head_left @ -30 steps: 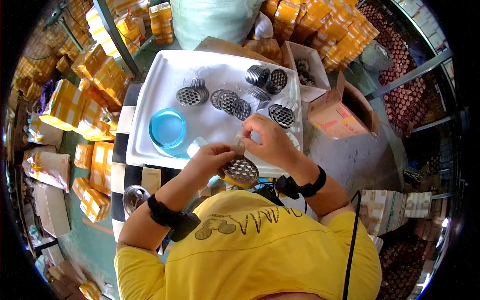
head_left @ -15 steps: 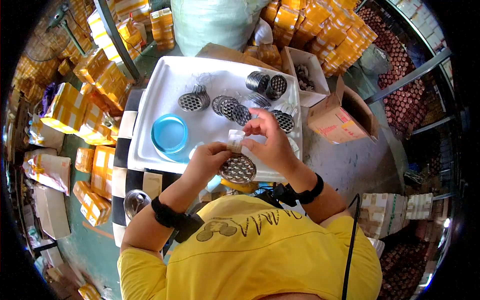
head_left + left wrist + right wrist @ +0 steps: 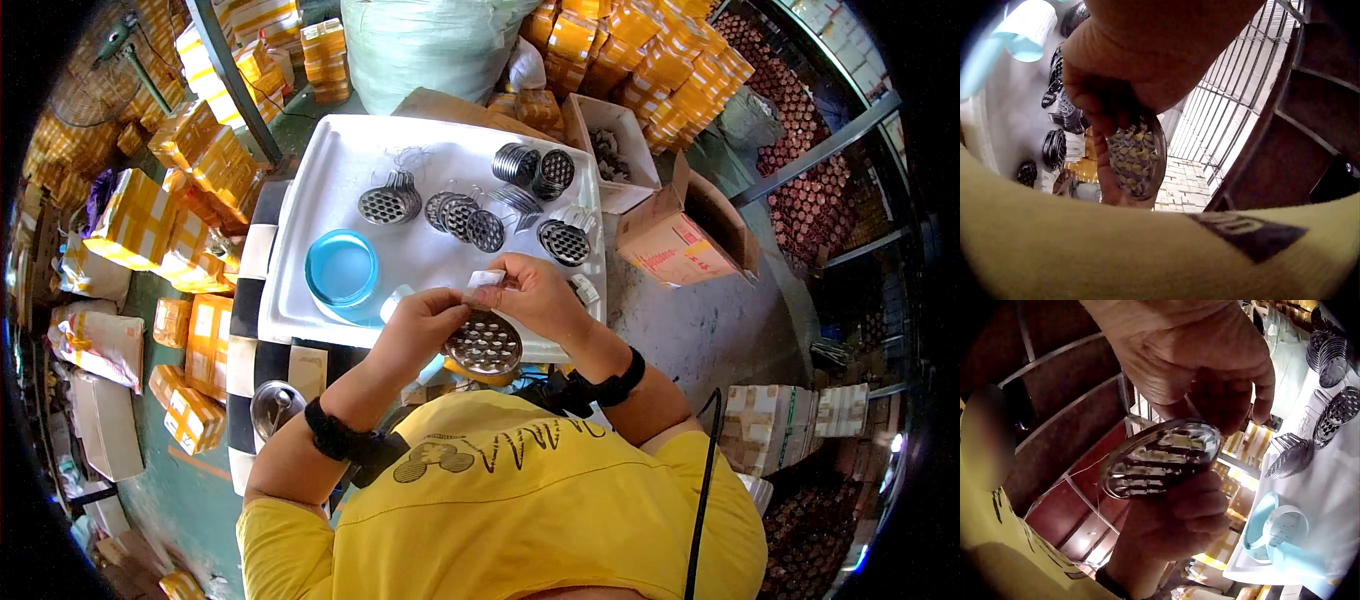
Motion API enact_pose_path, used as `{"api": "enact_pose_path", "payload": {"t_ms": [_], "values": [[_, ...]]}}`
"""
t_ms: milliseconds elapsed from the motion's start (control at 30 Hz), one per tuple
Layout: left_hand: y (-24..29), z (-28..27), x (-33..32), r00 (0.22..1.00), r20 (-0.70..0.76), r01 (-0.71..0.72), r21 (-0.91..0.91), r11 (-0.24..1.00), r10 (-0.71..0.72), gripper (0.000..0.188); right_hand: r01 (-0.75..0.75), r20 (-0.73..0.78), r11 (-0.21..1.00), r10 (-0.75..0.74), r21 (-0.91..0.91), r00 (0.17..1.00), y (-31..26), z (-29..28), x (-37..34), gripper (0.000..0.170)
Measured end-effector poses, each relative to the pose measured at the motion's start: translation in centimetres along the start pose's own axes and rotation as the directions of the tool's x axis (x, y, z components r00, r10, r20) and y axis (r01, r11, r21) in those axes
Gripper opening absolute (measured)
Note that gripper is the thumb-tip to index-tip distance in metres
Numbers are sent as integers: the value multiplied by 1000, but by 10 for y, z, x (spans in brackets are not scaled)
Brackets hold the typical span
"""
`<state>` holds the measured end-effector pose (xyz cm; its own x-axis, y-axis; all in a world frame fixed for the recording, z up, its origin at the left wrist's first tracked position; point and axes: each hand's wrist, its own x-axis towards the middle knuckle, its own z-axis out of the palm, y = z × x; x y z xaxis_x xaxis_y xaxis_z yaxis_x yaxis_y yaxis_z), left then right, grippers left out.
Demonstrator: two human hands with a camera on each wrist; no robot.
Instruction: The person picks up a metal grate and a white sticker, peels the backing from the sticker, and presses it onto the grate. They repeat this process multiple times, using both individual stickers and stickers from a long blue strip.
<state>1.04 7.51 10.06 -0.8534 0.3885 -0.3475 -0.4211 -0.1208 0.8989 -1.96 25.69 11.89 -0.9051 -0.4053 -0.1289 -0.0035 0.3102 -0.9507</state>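
Observation:
A round metal piece with a plate full of holes [image 3: 483,343] hangs below my two hands, close to the yellow shirt. Left thumb and fingers of my left hand [image 3: 418,320] pinch it at its upper end. My right hand [image 3: 548,300] pinches a small white label [image 3: 487,278] at that same end, fingertips close to the left ones. The left wrist view shows the holed plate [image 3: 1136,165] below a dark palm. In the right wrist view its shiny rim and the plate [image 3: 1163,459] lie between both hands. The part inside the fingers is hidden.
Several stacks of similar holed metal pieces [image 3: 388,203] lie on a white raised-edge tabletop [image 3: 420,262]. A round blue tub [image 3: 342,268] stands at its left. An open carton [image 3: 680,235] and a white bin [image 3: 612,150] are at the right; taped boxes [image 3: 205,340] pile up at left.
The right fingers opened off the piece half a second ago, showing the white label upright, and now close on it again. The left hand keeps its hold throughout.

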Motion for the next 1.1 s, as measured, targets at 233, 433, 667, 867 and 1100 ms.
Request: {"api": "enact_pose_path", "payload": {"t_ms": [233, 433, 667, 867, 1100], "values": [[3, -2, -1, 998, 59, 20, 7, 1000, -20, 22, 84, -70, 996, -86, -27, 994, 6, 3, 0, 24], [-2, -5, 2, 994, 92, 57, -44, 997, -53, 28, 25, -76, 992, -34, -122, 997, 4, 0, 2, 22], [-6, -3, 3, 986, 124, 143, -321, 936, -108, 40, -12, 45, 997, 8, 81, 999, 32, 11, 0, 17], [-24, -11, 13, 958, 220, 221, -150, 964, -186, 36, -25, 61, 998, 29, -64, 998, 46, 11, -7, 15], [-25, -3, 18, 914, 240, 207, 417, 885, -327, 25, 75, -31, 979, -83, -190, 996, 42, 7, -30, 18]]}}
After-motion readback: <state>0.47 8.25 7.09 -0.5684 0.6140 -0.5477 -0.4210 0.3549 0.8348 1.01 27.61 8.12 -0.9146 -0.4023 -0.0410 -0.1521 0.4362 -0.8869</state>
